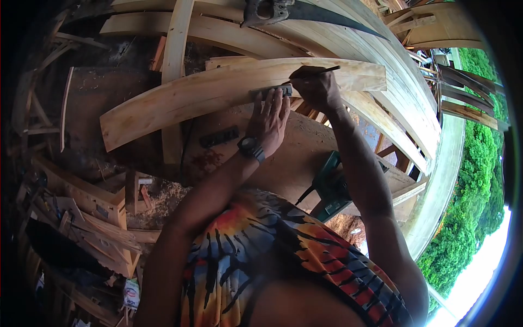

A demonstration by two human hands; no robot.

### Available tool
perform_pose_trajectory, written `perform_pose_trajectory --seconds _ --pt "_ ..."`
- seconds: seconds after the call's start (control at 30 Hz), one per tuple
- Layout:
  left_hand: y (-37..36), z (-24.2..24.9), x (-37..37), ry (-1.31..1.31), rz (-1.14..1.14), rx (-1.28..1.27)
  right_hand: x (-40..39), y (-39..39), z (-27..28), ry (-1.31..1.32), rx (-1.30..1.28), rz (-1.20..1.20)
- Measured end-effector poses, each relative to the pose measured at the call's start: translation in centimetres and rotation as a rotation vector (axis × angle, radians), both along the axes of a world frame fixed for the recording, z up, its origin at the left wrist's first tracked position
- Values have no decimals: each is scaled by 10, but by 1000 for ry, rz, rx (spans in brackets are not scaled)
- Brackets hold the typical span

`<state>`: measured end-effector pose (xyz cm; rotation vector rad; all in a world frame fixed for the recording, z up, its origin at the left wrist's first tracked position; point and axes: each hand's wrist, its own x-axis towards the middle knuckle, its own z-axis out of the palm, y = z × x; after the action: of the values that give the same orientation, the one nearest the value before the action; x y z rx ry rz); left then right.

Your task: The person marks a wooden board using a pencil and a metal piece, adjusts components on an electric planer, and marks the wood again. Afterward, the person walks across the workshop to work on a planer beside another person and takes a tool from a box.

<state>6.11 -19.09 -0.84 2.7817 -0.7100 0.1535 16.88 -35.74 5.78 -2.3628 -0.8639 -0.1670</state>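
Note:
A long, slightly curved pale wooden board [185, 98] stretches across the view in front of me. My left hand [269, 121], with a dark watch on the wrist, holds a small grey block-like tool [279, 90] against the board's near edge, its fingertips pressing on it. I cannot make out the exact kind of tool. My right hand [317, 91] is closed around a dark pencil [333, 69] just right of the block. The pencil's back end sticks out to the right; its tip is mostly hidden by the hand and close to the board.
A green power tool [329, 188] lies below my right forearm. A handsaw [321, 16] rests on the planks at the top. A dark slotted piece [219, 137] lies left of my watch. An upright plank [175, 43] crosses beneath the board. Wooden frames [103, 191] stand at the left.

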Motion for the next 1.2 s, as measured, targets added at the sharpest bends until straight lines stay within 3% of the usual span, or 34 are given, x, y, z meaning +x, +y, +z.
perform_pose_trajectory --seconds 0.27,0.37,0.5,0.6,0.73,0.93,1.2 --pt "0 7 -1 77 -33 110 -10 35 1 134 -24 -40" --pt "-1 4 -1 41 -8 76 1 19 -14 -94 -58 101" --pt "-2 0 -1 12 8 45 0 -4 0 17 -52 -86" --pt "-2 0 -1 14 12 37 -1 -20 9 211 -177 -358" --pt "-3 0 -2 20 19 13 -1 -20 18 91 -56 -153" --pt "-1 0 -2 1 20 -21 -1 -15 -11 55 -31 -141" --pt "-2 -8 -3 -62 28 -15 2 -20 -1 -71 -92 20"
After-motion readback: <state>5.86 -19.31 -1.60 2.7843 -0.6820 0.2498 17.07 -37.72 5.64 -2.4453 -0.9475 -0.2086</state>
